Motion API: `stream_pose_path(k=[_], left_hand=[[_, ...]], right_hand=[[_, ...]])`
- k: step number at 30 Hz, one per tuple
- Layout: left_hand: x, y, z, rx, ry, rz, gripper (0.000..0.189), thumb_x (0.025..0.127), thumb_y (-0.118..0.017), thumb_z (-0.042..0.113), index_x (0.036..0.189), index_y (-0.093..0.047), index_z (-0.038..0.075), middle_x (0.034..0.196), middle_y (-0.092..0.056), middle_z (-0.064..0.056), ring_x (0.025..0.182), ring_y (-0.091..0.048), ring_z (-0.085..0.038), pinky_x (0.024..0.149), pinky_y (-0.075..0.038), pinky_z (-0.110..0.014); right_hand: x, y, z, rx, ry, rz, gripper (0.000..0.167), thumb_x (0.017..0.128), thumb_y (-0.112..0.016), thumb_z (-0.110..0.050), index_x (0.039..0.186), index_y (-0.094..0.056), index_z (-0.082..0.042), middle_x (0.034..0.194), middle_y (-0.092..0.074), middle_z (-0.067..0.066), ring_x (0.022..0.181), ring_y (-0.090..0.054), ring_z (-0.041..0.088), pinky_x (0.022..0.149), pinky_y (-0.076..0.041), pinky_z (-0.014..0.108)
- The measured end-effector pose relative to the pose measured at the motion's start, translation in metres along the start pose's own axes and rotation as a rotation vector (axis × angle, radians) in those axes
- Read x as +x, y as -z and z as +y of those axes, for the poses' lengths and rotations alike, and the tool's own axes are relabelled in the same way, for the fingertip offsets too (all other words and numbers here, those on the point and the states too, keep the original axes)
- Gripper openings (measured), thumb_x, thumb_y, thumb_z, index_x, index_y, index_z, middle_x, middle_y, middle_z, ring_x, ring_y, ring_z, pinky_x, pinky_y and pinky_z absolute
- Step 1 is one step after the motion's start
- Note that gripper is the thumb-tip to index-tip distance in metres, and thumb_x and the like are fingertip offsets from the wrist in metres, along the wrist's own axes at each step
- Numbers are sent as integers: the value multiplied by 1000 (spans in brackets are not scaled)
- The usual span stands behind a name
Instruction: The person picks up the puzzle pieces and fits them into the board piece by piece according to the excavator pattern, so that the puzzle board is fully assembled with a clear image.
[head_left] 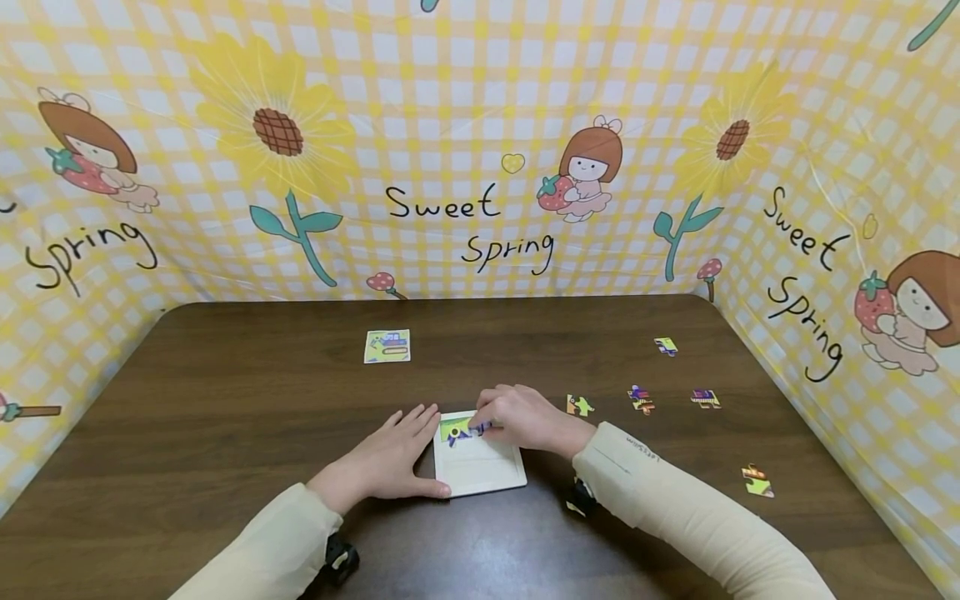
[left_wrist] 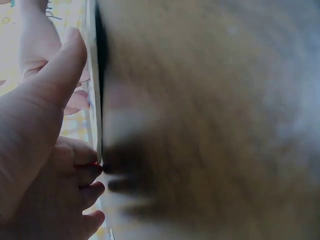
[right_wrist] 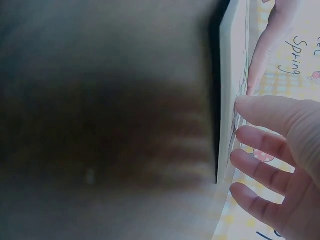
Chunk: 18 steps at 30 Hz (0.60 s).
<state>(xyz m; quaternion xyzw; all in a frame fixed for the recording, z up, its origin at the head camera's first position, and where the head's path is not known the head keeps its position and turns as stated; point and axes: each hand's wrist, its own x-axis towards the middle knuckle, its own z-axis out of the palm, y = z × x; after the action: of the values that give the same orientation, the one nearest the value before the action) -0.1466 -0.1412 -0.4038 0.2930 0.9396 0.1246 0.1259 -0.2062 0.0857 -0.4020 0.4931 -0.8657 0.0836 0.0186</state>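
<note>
A white puzzle tray [head_left: 483,473] lies on the table, with jigsaw pieces [head_left: 453,430] showing a green and yellow picture in its upper left part. Along the tray's left edge my left hand [head_left: 393,457] rests with fingers stretched out and its thumb at the near left corner. My right hand [head_left: 521,419] is over the tray's upper right part, its fingers bent. Thumb and fingertips pinch a puzzle piece [head_left: 480,428] with purple on it, low against the tray; the fingers partly hide it. In the right wrist view the thumb [right_wrist: 270,112] meets the tray's surface.
Loose puzzle pieces lie to the right: a green one [head_left: 579,406], a purple and orange one [head_left: 641,399], a purple one [head_left: 705,399], one farther back [head_left: 666,346] and one nearer [head_left: 757,481]. A square picture card [head_left: 387,346] lies behind the tray. Patterned cloth [head_left: 450,275] surrounds the table.
</note>
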Motion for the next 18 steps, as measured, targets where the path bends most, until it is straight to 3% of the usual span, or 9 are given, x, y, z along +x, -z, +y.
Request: stream_pose_path(k=[6,11,18], left_hand=[[1,-3,-1,30,-21,16,106,74,-58,68,140,-28,-8,147,-22,-22,134,-19,-36,105,-16,-51],[0,-4,-1,36,-16,13,105,73,-60,67,140,-29,-7,147,-23,-21,134,-19,-35,105,-16,-51],[1,-3,1,36,-6,0,105,73,-61,66,140,-29,-8,147,-23,-21,135,-18,-35,105,-15,-51]], right_hand=[[-5,7,10,81,-32,8,21,82,-70,-15,103,-72,-15,96,-61,-3,83,-55,11,68,-47,25],[-20,20,41,191,-180,73,26,84,-68,-17,109,-68,-10,99,-61,-1,87,-56,11,75,-48,29],[-58,42,99,345,-398,190,33,85,-67,-14,115,-62,-1,105,-61,12,96,-56,25,82,-46,41]])
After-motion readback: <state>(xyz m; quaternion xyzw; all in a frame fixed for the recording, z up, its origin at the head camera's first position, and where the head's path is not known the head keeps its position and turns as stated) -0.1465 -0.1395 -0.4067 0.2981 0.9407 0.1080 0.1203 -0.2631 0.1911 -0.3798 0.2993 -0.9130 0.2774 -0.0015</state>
